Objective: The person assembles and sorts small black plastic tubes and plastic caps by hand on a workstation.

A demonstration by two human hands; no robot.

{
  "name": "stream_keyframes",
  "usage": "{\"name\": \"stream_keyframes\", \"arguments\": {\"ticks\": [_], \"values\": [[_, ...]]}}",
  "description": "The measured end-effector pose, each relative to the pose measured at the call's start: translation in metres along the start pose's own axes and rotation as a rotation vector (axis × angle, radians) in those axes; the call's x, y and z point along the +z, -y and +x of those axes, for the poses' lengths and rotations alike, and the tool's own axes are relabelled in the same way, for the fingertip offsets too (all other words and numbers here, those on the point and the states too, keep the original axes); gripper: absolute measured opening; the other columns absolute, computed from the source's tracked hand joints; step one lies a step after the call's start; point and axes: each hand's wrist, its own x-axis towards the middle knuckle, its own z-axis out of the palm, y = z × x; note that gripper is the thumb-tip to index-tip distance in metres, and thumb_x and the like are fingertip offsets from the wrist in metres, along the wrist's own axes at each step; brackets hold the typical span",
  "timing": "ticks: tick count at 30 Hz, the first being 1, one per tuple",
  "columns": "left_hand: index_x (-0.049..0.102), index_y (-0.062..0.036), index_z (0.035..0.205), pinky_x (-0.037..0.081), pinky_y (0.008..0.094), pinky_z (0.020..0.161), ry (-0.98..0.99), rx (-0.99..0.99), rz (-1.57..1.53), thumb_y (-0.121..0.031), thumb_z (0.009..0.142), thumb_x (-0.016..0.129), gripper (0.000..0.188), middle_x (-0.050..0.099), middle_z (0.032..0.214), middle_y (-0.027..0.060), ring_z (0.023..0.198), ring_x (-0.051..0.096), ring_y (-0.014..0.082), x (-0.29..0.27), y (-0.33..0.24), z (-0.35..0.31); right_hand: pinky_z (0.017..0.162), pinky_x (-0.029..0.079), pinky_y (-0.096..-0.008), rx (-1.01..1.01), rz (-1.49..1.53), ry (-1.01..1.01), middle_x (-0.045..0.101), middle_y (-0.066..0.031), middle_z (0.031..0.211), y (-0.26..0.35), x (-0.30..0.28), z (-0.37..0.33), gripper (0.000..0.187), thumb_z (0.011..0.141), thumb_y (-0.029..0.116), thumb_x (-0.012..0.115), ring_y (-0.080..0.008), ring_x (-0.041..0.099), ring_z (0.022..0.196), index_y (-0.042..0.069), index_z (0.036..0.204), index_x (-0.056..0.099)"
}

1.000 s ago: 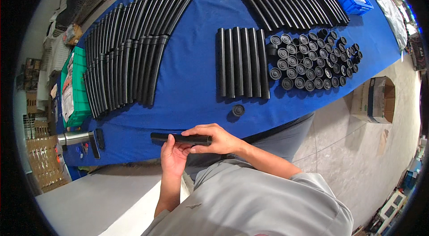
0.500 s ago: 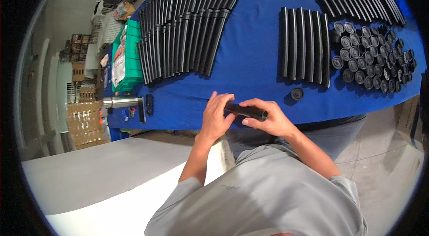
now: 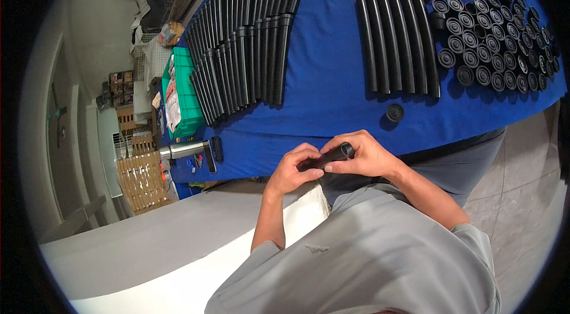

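I hold a short-looking black tube (image 3: 333, 156) slanted in front of my body at the table's near edge. Its open end points up and to the right. My left hand (image 3: 290, 171) is closed round the lower left end, which its fingers hide. Further up, my right hand (image 3: 371, 158) grips the tube, with thumb and fingers on either side of it. A single round black cap (image 3: 394, 113) lies on the blue cloth beyond my right hand.
Rows of black tubes with collared ends (image 3: 252, 58) cover the cloth (image 3: 326, 58) at left. Plain tubes (image 3: 396, 46) lie right of centre, beside many round caps (image 3: 490, 46). A green crate (image 3: 189, 94) and a metal cylinder (image 3: 184, 149) stand at the left.
The tube has turned so its open end points more upward. My left fingers, earlier spread, have closed round the lower end. The view has shifted somewhat.
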Motion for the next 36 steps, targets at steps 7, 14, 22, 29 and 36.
{"name": "stream_keyframes", "arguments": {"ticks": [7, 14, 22, 29, 36], "values": [[0.065, 0.0059, 0.111, 0.048, 0.0277, 0.073, 0.091, -0.193, -0.363, -0.033, 0.09, 0.072, 0.045, 0.067, 0.094, 0.0078, 0.082, 0.061, 0.0147, 0.003, -0.005, -0.008, 0.063, 0.05, -0.0273, -0.007, -0.042, 0.036, 0.071, -0.0091, 0.077, -0.001, -0.003, -0.001, 0.03, 0.08, 0.021, 0.079, -0.012, 0.065, 0.068, 0.002, 0.101, 0.069], [0.062, 0.0042, 0.116, 0.051, 0.029, 0.075, 0.101, -0.246, -0.49, -0.039, 0.093, 0.068, 0.049, 0.067, 0.092, 0.0092, 0.082, 0.063, 0.014, 0.005, 0.002, -0.008, 0.063, 0.05, -0.0257, 0.049, 0.185, 0.023, 0.073, -0.007, 0.079, 0.006, -0.001, -0.002, 0.026, 0.081, 0.015, 0.077, -0.0084, 0.066, 0.072, 0.001, 0.101, 0.068], [0.06, 0.0004, 0.109, 0.052, 0.0252, 0.07, 0.114, -0.206, -0.475, -0.014, 0.082, 0.08, 0.036, 0.065, 0.089, 0.0039, 0.075, 0.061, 0.01, 0.009, 0.005, -0.004, 0.059, 0.046, -0.0252, 0.066, 0.035, 0.026, 0.07, -0.0045, 0.074, 0.003, -0.004, -0.002, 0.027, 0.079, 0.019, 0.079, -0.0063, 0.059, 0.065, 0.004, 0.1, 0.07], [0.06, 0.0025, 0.107, 0.053, 0.0296, 0.067, 0.159, -0.142, -0.473, -0.024, 0.088, 0.075, 0.036, 0.063, 0.086, 0.0085, 0.073, 0.062, 0.0155, 0.004, 0.013, -0.003, 0.057, 0.043, -0.0245, 0.085, 0.081, 0.025, 0.063, -0.0008, 0.068, 0.002, -0.005, 0.001, 0.032, 0.078, 0.02, 0.081, -0.0062, 0.055, 0.063, 0.003, 0.104, 0.07], [0.057, -0.0048, 0.127, 0.054, 0.0398, 0.081, -0.114, 0.191, -1.138, -0.039, 0.096, 0.063, 0.047, 0.064, 0.095, 0.0111, 0.083, 0.064, 0.023, 0.022, 0.016, 0.002, 0.074, 0.052, -0.0304, 0.02, 0.015, 0.044, 0.066, -0.0114, 0.103, -0.001, 0.002, 0.002, 0.072, 0.074, 0.025, 0.086, -0.0173, 0.063, 0.086, -0.001, 0.134, 0.054]]}}
